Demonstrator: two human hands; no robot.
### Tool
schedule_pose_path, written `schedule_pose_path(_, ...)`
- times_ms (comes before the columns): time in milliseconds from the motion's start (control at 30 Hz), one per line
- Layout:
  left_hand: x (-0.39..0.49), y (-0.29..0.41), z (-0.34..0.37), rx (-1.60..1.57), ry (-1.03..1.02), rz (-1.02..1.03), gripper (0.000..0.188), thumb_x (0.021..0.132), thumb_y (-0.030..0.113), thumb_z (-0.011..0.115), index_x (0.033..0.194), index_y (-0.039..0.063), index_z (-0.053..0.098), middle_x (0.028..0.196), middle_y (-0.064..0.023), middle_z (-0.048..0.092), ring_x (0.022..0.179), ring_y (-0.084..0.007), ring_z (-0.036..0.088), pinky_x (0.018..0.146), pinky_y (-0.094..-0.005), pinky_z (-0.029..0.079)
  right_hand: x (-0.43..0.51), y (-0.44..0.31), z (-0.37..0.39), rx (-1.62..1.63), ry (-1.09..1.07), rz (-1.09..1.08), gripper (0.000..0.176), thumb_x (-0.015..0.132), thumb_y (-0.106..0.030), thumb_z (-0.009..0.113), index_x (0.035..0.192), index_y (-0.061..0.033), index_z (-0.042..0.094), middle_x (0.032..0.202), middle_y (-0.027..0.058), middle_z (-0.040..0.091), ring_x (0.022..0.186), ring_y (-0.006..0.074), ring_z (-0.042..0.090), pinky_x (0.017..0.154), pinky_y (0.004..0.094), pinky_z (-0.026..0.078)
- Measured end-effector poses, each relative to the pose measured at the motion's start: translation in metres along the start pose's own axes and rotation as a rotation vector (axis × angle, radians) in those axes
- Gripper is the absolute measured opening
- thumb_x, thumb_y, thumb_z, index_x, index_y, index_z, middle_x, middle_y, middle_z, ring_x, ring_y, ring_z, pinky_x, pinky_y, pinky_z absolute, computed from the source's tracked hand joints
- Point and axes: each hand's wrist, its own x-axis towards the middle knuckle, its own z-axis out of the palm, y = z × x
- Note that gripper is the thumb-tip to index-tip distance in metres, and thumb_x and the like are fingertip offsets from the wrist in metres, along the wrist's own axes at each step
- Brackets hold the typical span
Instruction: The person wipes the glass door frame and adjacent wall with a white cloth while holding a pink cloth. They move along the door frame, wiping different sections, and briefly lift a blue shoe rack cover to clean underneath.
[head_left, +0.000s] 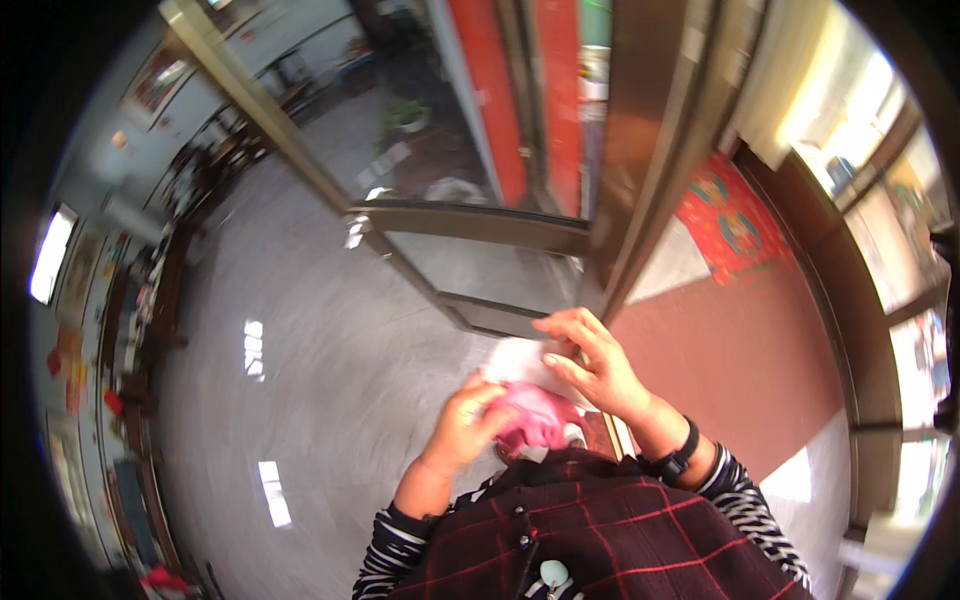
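Note:
My left hand (466, 421) is closed on a crumpled pink cloth (534, 417) in front of my chest. A white cloth (516, 361) lies just beyond the pink one, between my two hands. My right hand (592, 363) is at the white cloth's right edge, its thumb and fingers curved and apart; whether it grips the cloth cannot be told. Right past my hands stands a metal-framed glass door (480, 226), swung open.
A red patterned mat (739, 217) lies on the reddish floor at the right, beside windows with a pale curtain (787, 82). Dark wooden furniture (169, 292) lines the left wall. A potted plant (409, 114) shows through the door's glass.

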Motion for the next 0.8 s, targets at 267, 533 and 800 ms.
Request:
schedule_pose_path(267,0.039,0.003,0.059,-0.251,-0.035,-0.117,0.029,0.097,0.013,0.058,0.12,-0.004,0.057,0.123,-0.0071,0.054,0.116,-0.0169,0.05,0.1,-0.0308,0.039,-0.049,0.012,-0.014,0.082,-0.083,0.182,0.071,0.078,-0.026,0.077,0.138,-0.008,0.045,0.128,0.0215,0.048,0.11,0.0348,0.057,0.094,0.0395,0.048)
schedule_pose_path(533,0.078,0.002,0.072,-0.582,-0.298,-0.214,0.033,0.103,0.024,0.049,0.124,0.0,0.058,0.116,-0.0061,0.063,0.11,-0.0157,0.058,0.099,-0.0349,0.043,-0.081,0.03,-0.045,0.338,0.179,0.325,0.044,0.084,-0.007,0.061,0.128,-0.0055,0.056,0.119,0.0098,0.06,0.109,0.0185,0.058,0.093,0.032,0.048)
schedule_pose_path(800,0.136,-0.038,0.045,-0.761,-0.072,-0.147,0.016,0.094,0.005,0.057,0.11,0.005,0.061,0.114,-0.0078,0.063,0.108,-0.0186,0.059,0.096,-0.034,0.047,-0.136,0.014,-0.077,0.912,0.68,0.288,0.035,0.085,-0.007,0.052,0.119,-0.0009,0.057,0.112,0.0088,0.063,0.104,0.0173,0.06,0.093,0.031,0.047)
